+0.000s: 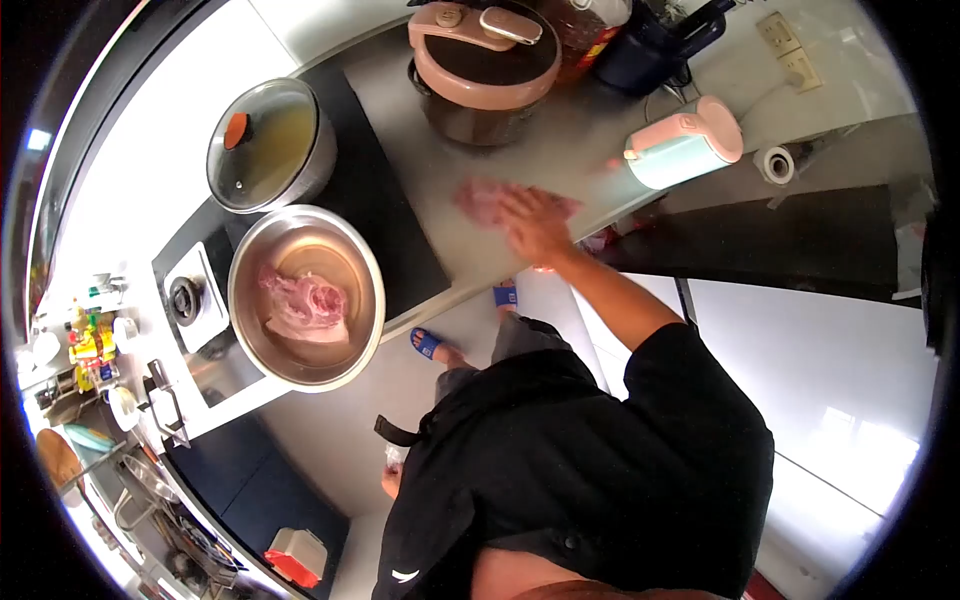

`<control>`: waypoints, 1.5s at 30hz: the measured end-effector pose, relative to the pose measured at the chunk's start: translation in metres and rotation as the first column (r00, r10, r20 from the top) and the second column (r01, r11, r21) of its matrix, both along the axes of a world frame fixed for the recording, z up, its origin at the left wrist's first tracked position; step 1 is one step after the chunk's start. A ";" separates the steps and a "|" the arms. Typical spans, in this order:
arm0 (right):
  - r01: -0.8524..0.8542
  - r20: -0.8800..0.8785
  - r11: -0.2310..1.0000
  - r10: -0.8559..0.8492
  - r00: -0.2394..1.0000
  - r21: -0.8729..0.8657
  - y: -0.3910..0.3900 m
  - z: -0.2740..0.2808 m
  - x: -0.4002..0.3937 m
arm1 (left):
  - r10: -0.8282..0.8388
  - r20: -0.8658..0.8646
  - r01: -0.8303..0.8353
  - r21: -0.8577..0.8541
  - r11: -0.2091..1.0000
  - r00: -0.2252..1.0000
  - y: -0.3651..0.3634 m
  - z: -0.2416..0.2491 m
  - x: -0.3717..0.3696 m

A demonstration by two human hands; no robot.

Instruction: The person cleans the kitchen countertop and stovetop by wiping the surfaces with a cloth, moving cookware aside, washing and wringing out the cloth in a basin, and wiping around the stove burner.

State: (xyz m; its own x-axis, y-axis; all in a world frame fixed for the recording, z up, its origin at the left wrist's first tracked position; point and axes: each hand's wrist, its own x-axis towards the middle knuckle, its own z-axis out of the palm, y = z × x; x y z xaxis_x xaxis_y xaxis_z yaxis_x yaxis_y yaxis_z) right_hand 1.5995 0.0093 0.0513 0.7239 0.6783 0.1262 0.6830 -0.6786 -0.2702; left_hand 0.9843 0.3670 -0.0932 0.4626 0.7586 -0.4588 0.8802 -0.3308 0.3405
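My right hand [535, 222] presses down on a pink cloth [480, 200] on the grey countertop [440, 240], its fingers curved over the fabric and slightly blurred. My left hand [391, 482] is low beside my body, partly hidden by my black clothing, closed round something whitish that is too small to make out. To the left, a steel bowl [240, 290] stands at the cooktop with a large piece of raw meat [310, 308] in liquid. Behind it sits a pot with a glass lid [275, 150].
A pink-lidded pressure cooker [485, 90] stands at the back of the counter. A pale kettle [680, 145] is near the right edge, beside a dark blue container [645, 50]. The burner [185, 300] and a dish rack [120, 480] are on the left.
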 end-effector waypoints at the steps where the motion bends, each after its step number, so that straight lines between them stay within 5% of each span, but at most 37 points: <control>1: 0.149 0.024 0.988 -0.148 0.989 -0.028 -0.013 0.006 0.016 | 0.020 -0.012 -0.021 -0.011 1.000 1.000 0.001 -0.010 -0.012; 2: 0.292 0.053 0.955 -0.289 0.956 -0.048 -0.018 0.008 0.034 | 0.204 0.208 -0.169 -0.170 0.971 0.957 -0.006 -0.012 -0.018; 3: 0.292 0.053 0.955 -0.289 0.956 -0.047 -0.020 0.002 0.049 | 0.203 0.215 -0.168 -0.167 0.971 0.955 -0.008 -0.011 -0.018; 9: 0.244 0.080 0.968 -0.248 0.965 0.059 0.022 -0.024 0.056 | 0.080 0.013 -0.080 -0.038 0.996 0.997 -0.002 0.006 0.006; 12: -0.255 -0.011 0.964 0.257 0.966 0.081 0.043 -0.023 0.019 | 0.048 -0.003 -0.048 -0.019 0.999 0.999 0.007 0.014 0.022; 13: -0.231 -0.006 0.970 0.232 0.973 0.079 0.034 -0.021 0.013 | 0.036 -0.009 -0.036 -0.014 0.999 0.999 0.011 0.016 0.027; 18: 0.269 0.069 0.959 -0.275 0.959 0.087 -0.039 -0.007 0.029 | -0.010 -0.065 0.010 -0.004 1.000 0.998 0.020 0.029 0.044; 21: 0.659 0.209 0.726 -0.687 0.696 0.195 -0.064 -0.021 0.079 | -0.037 -0.079 0.038 0.013 0.999 0.996 0.025 0.038 0.047; 25: 0.837 0.185 0.544 -0.830 0.526 0.058 -0.088 -0.036 0.156 | -0.148 -0.127 0.156 0.054 0.986 0.981 0.031 0.052 0.036; 27: 0.734 0.318 0.669 -0.725 0.611 0.116 -0.098 -0.050 0.156 | -0.141 -0.092 0.148 0.071 0.987 0.986 0.030 0.063 0.027; 29: 0.610 0.460 0.773 -0.612 0.644 0.175 -0.096 -0.059 0.133 | 0.191 0.230 -0.174 -0.090 0.981 0.954 0.019 0.064 0.043; 31: 0.635 0.341 0.755 -0.647 0.683 0.161 -0.074 -0.044 0.081 | 0.153 0.096 -0.157 0.033 0.987 0.984 -0.014 0.096 0.076; 32: 0.557 0.265 0.817 -0.576 0.773 0.151 -0.059 -0.033 0.053 | 0.216 0.038 -0.214 -0.059 0.975 0.976 -0.033 0.136 0.110; 37: 0.061 0.039 0.996 -0.059 0.998 -0.062 0.027 -0.009 -0.025 | 0.274 0.173 -0.265 -0.075 0.961 0.946 -0.041 0.035 0.030; 40: 0.063 0.041 0.997 -0.065 0.997 0.051 0.092 0.001 -0.001 | 0.267 0.172 -0.263 -0.045 0.964 0.948 -0.047 0.029 0.024; 45: 0.274 0.141 0.960 -0.278 0.950 0.052 0.185 -0.042 0.093 | 0.287 -0.003 -0.287 0.054 0.956 0.958 -0.054 0.101 0.035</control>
State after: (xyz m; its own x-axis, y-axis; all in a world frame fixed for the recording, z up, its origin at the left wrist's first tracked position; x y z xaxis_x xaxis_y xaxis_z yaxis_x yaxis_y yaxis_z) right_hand 1.6921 0.1947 0.0094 0.8543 0.4487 0.2623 0.5038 -0.8389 -0.2060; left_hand 1.0191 0.3129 0.0078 0.2169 0.8819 -0.4186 0.9442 -0.0807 0.3192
